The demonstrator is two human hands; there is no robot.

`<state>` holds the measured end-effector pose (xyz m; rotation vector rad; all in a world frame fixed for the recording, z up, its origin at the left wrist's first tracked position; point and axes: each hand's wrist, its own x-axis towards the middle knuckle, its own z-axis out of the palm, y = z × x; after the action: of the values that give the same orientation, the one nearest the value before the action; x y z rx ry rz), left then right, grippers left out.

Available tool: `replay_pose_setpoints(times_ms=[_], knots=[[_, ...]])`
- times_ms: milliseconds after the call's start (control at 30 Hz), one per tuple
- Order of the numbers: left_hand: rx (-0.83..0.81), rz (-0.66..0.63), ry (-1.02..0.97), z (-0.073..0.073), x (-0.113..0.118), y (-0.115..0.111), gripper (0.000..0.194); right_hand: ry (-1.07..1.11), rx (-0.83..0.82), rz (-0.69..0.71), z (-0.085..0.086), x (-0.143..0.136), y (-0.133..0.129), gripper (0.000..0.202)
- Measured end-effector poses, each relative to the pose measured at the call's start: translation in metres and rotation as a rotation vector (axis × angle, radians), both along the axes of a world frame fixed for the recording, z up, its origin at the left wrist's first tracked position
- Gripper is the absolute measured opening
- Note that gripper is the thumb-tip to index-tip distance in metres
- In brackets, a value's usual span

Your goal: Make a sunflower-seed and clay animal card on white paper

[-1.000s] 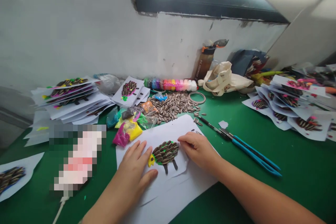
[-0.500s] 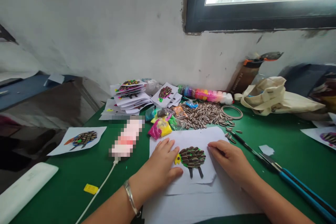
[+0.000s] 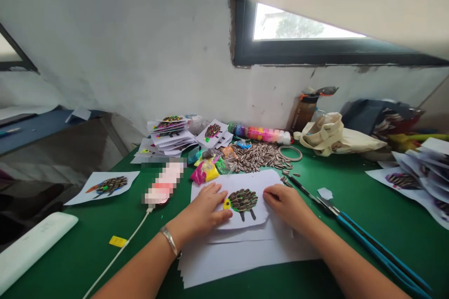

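Observation:
A small white sheet with a seed-covered animal figure (image 3: 244, 201) lies on a stack of white paper (image 3: 217, 261). The figure has a yellow head, green edging and two dark legs. My left hand (image 3: 206, 208) rests with its fingers spread on the sheet's left side, near the yellow head. At the right edge of that sheet is my right hand (image 3: 286, 203), thumb and index finger pinched together on the paper's edge; its other fingers are curled.
Behind the paper lie sunflower seeds (image 3: 257, 156), clay packets (image 3: 206, 170) and stacked pictures (image 3: 171, 135). Scissors (image 3: 329, 208) and a blue-edged tool lie right. A phone (image 3: 164, 184) with a cable is left; a cloth bag (image 3: 326, 135) and bottle (image 3: 303, 112) stand behind.
The view has tilted up and shifted right, showing more pictures at the right edge. Both hands keep nearly the same place on the sheet.

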<state>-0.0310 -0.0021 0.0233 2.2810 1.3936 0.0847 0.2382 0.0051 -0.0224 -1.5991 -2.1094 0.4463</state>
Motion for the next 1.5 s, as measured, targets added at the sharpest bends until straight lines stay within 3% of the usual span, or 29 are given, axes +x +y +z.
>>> replay_pose_setpoints(times_ms=[233,500,600,833,967,1100,1300,1400,1500], knots=[[0.14,0.036,0.006,0.007,0.003,-0.003,0.057,-0.009,0.01,0.012,0.004,-0.003,0.002,0.028],[0.355,0.138,-0.02,0.023,0.006,-0.009,0.039,-0.006,-0.012,-0.014,0.008,-0.006,-0.001,0.025],[0.394,0.138,-0.012,0.024,0.009,0.011,0.035,-0.005,-0.023,-0.035,0.009,-0.009,-0.002,0.023],[0.441,0.066,0.04,0.005,0.022,0.086,0.032,0.0,-0.056,-0.05,0.013,-0.011,0.0,0.022],[0.454,0.072,0.046,0.001,0.021,0.114,0.033,0.012,-0.074,-0.044,0.013,-0.009,0.0,0.021],[0.439,0.196,0.06,0.006,0.0,0.13,0.034,0.044,-0.088,-0.022,0.012,-0.007,-0.002,0.023],[0.358,0.4,0.1,0.03,-0.039,0.143,0.039,0.064,-0.13,0.021,0.01,-0.004,-0.005,0.025],[0.309,0.386,0.107,0.032,-0.037,0.146,0.039,0.073,-0.154,0.027,0.011,-0.003,-0.005,0.025],[0.263,0.351,0.12,0.024,-0.024,0.151,0.044,0.101,-0.158,0.033,0.013,-0.002,-0.006,0.025]])
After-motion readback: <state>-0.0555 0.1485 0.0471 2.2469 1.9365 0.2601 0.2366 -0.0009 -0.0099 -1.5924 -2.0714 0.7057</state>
